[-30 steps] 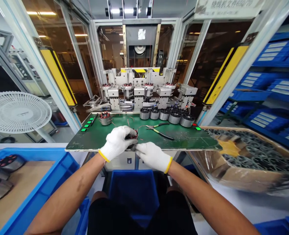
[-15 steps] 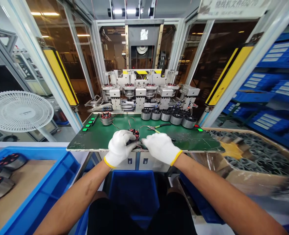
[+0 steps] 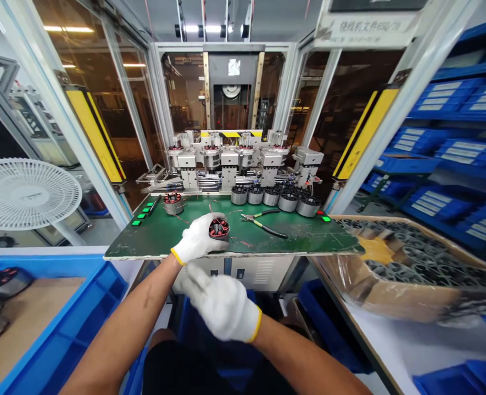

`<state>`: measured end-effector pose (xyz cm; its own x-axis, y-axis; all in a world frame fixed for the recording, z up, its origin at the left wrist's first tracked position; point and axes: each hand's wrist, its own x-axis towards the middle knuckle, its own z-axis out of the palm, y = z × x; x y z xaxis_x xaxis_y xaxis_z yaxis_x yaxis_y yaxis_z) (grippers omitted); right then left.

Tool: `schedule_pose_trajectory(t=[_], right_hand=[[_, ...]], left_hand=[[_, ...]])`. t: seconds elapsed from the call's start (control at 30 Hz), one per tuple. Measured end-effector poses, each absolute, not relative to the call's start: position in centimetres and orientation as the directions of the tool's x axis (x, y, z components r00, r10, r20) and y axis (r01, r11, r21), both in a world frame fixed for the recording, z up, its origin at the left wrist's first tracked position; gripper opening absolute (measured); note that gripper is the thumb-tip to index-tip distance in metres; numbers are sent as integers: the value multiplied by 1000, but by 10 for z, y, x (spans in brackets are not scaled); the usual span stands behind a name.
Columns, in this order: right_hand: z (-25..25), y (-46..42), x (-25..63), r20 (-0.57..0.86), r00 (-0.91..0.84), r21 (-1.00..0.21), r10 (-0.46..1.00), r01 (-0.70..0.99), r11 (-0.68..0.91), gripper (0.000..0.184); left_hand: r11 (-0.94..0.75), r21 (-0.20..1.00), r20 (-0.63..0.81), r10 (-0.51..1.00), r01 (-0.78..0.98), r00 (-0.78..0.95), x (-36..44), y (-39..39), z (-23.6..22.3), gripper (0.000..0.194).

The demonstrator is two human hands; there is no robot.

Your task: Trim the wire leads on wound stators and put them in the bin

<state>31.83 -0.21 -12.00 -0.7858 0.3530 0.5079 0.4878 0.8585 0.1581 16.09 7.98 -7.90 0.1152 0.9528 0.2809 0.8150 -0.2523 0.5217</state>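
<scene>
My left hand (image 3: 197, 238), in a white glove with a yellow cuff, is closed around a motor stator (image 3: 218, 230) at the front edge of the green work surface (image 3: 300, 244). The stator has reddish copper windings on top and a grey metal side. Below the table edge, near my left wrist, is my right hand (image 3: 224, 307), gloved alike and smeared by motion. Its fingers point left, and I cannot make out whether they hold anything. Wire cutters (image 3: 263, 222) with green and black handles lie to the right of the stator, jaws to the left.
Another wound stator (image 3: 173, 203) stands at back left, and several unwound stators (image 3: 288, 201) at back right. Behind is a winding machine (image 3: 229, 162). Blue bin (image 3: 115, 280) with stators at left; carton (image 3: 415, 293) of grey parts at right. Loose wire pieces (image 3: 240, 241) lie on the table.
My right hand has left the stator and moved down and left, below the table edge. The left hand still grips the stator, now more exposed. The view has shifted slightly.
</scene>
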Motion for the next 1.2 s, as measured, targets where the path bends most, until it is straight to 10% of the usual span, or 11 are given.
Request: schedule_pose_trajectory(t=[0.17, 0.53, 0.67, 0.8, 0.9, 1.07, 1.13, 1.2], right_hand=[[-122, 55, 310, 458, -553, 125, 696, 815, 566, 51], [-106, 66, 319, 457, -302, -55, 837, 929, 366, 39], [-93, 76, 324, 223, -382, -564, 897, 699, 439, 38], [-92, 87, 328, -82, -482, -950, 872, 303, 78, 39], [-82, 88, 341, 65, -433, -801, 899, 515, 306, 40], [-48, 80, 351, 276, -698, 189, 661, 713, 675, 25], [-43, 82, 344, 211, -717, 160, 664, 695, 701, 27], [-50, 89, 336, 181, -618, -146, 765, 752, 642, 33]], left_hand=[[-196, 544, 337, 941, 816, 1, 169, 75, -87, 58], [-141, 552, 312, 949, 822, -47, 172, 74, -84, 58], [-157, 559, 299, 954, 814, -21, 169, 77, -87, 62], [-165, 563, 287, 958, 810, -4, 167, 76, -85, 65], [-193, 579, 301, 954, 792, 12, 166, 76, -85, 65], [-184, 595, 285, 959, 782, 8, 164, 80, -90, 65], [-191, 595, 286, 958, 781, 17, 164, 82, -92, 66], [-196, 601, 286, 958, 775, 21, 164, 83, -92, 66]])
